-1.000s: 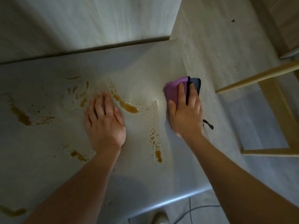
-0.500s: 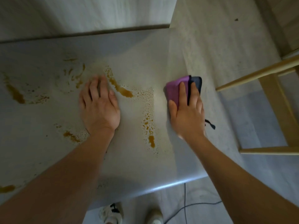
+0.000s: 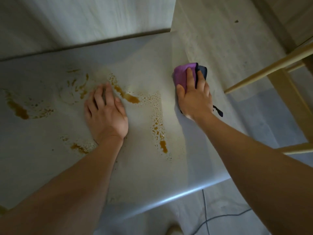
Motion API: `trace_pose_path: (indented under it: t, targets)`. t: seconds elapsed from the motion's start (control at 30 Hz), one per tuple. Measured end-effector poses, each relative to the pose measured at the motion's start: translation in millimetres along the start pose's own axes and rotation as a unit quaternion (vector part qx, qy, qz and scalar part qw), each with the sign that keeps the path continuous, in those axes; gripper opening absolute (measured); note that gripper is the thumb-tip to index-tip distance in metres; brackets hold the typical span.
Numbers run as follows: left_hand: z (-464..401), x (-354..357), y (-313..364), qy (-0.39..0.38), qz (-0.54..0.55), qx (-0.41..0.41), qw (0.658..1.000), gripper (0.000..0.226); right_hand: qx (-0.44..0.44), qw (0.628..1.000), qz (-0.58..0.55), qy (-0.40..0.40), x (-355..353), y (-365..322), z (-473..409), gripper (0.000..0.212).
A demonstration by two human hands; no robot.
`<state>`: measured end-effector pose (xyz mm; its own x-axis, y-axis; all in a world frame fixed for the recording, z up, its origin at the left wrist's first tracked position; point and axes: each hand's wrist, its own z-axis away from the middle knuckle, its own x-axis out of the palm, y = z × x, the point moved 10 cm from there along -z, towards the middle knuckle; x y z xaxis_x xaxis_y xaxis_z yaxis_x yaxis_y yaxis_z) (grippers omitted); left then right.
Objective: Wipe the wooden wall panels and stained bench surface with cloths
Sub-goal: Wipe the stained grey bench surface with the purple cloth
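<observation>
head view, two hands down on the one pale bench (image 3: 135, 175): left hand (image 3: 105, 114) flat, fingers together among several brown stains (image 3: 130, 98), right hand (image 3: 194, 97) pressing two cloths, one purple cloth (image 3: 180, 74) and one dark cloth (image 3: 202, 71), at the right edge.

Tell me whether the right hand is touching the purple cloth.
Touching: the head view shows the right hand pressing flat on the purple cloth, fingers lying across it.

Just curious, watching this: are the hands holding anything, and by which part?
The right hand presses flat on the middle of a purple and dark cloth. The left hand lies flat on the stained bench; anything beneath it is hidden.
</observation>
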<state>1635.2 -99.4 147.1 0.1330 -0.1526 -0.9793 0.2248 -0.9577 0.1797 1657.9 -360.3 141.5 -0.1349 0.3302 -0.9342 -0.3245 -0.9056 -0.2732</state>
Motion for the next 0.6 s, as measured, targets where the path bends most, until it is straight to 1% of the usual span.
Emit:
trace_pose_path:
  t: [0.13,0.23,0.37,0.47,0.53,0.6]
  targets:
    - [0,-4,2,0.012,-0.009,0.017,1.000,0.049,-0.016,1.000,-0.009,-0.021,1,23,38,0.058]
    - [-3,-1,1,-0.004,-0.010,0.026,1.000,0.049,-0.002,1.000,-0.012,-0.021,7,53,83,0.058]
    - [2,-14,5,-0.034,-0.012,0.032,0.999,0.045,0.022,1.000,0.006,-0.012,11,72,120,0.058]
    - [58,-20,9,-0.040,0.006,0.058,0.997,0.044,0.023,1.000,0.019,0.010,14,71,150,0.057]
    - [102,-19,8,-0.021,0.015,0.075,0.997,0.046,0.010,0.999,0.011,0.032,16,64,175,0.062]
    - [115,-15,3,-0.002,0.016,0.071,0.997,0.045,-0.005,1.000,-0.001,0.026,24,58,193,0.065]
